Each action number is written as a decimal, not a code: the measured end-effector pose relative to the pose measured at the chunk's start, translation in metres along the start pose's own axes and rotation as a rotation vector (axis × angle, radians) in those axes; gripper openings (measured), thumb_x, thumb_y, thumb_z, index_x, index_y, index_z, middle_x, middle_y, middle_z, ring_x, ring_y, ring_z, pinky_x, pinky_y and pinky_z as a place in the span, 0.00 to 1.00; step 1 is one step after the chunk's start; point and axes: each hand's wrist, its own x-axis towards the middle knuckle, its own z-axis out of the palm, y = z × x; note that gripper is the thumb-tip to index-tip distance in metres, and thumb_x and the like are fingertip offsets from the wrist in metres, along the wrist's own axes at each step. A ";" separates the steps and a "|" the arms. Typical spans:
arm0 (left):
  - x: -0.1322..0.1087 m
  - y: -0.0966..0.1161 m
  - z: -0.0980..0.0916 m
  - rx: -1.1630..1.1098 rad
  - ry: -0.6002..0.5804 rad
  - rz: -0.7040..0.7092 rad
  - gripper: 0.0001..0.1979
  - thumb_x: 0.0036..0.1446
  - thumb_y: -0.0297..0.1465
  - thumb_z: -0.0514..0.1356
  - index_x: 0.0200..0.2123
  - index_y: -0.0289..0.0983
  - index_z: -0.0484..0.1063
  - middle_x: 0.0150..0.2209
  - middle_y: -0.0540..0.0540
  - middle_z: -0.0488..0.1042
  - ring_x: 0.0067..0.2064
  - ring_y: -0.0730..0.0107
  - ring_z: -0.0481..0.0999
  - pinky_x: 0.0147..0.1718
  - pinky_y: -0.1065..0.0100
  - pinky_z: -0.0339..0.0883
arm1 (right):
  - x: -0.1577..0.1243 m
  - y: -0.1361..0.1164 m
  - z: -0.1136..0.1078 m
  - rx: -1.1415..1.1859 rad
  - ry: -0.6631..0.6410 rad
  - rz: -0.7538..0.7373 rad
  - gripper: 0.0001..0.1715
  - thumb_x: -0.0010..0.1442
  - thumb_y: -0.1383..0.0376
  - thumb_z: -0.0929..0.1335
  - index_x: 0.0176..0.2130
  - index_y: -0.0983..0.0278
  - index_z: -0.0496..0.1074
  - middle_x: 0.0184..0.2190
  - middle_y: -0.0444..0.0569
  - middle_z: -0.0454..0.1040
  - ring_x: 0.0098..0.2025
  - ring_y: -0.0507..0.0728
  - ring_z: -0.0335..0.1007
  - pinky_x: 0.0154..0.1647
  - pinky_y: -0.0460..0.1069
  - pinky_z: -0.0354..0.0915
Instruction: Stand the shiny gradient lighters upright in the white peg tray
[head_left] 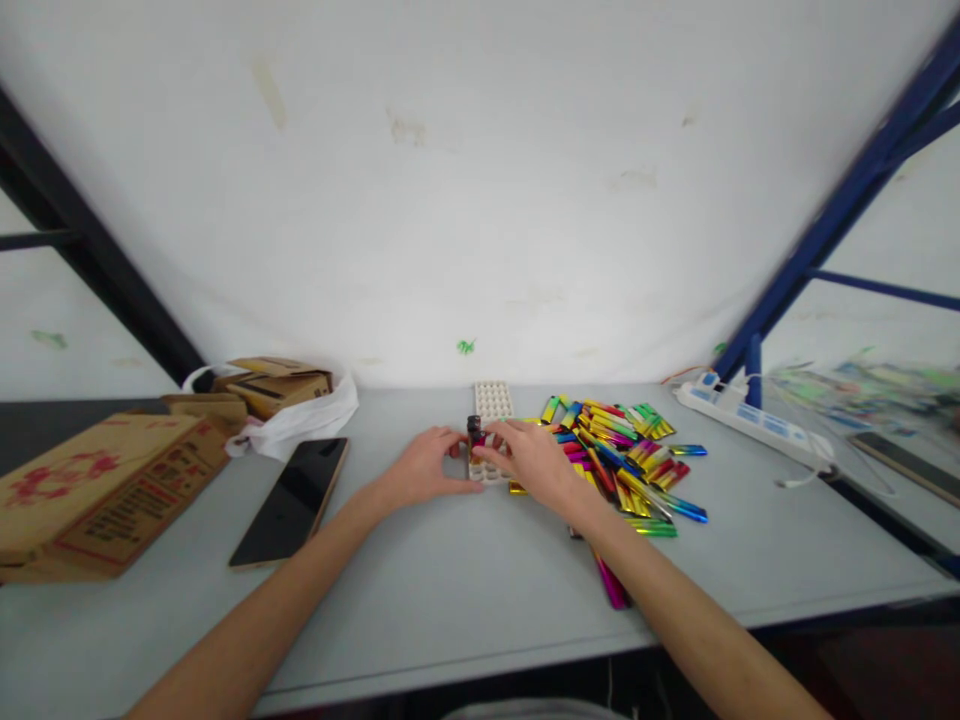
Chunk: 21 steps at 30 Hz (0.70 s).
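Note:
A white tray (493,400) with rows of holes lies in front of me, its near end between my hands. My left hand (424,464) curls around the tray's near left corner, with the thumb along the front edge and the fingers at the side. My right hand (534,458) reaches over the tray from the right, thumb and fingertips pinched on a small dark-topped lighter (475,428). Its lower part is partly hidden by the fingers. Close beside the right hand spreads a loose heap of shiny metallic sleeves (611,450) in gold, blue, green, red and purple.
A black phone (292,502) lies on the grey table (427,610) to the left. Beyond it are a cardboard box (112,490), a smaller opened box (277,388) and a white plastic bag (315,415). A white power strip (754,425) with cables lies at the right, near a blue frame post (832,220).

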 end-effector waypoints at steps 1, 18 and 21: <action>0.000 0.000 0.000 -0.001 0.003 0.001 0.32 0.48 0.58 0.72 0.45 0.38 0.79 0.42 0.43 0.80 0.45 0.51 0.79 0.46 0.59 0.70 | -0.001 0.002 -0.008 0.033 0.010 0.001 0.17 0.71 0.55 0.73 0.53 0.65 0.78 0.42 0.55 0.85 0.42 0.60 0.81 0.44 0.50 0.69; 0.002 0.005 -0.006 0.012 -0.009 -0.025 0.33 0.45 0.60 0.70 0.41 0.39 0.79 0.42 0.42 0.81 0.44 0.50 0.80 0.45 0.59 0.71 | -0.189 0.014 -0.036 -0.382 -0.087 0.274 0.16 0.64 0.60 0.74 0.51 0.59 0.74 0.37 0.52 0.83 0.33 0.64 0.83 0.28 0.50 0.69; 0.001 0.005 -0.007 0.017 -0.015 -0.031 0.32 0.45 0.60 0.71 0.41 0.40 0.78 0.42 0.42 0.81 0.44 0.51 0.80 0.45 0.59 0.71 | -0.196 0.015 -0.027 -0.357 -0.020 0.315 0.14 0.67 0.66 0.69 0.52 0.58 0.75 0.45 0.55 0.83 0.38 0.64 0.84 0.33 0.52 0.74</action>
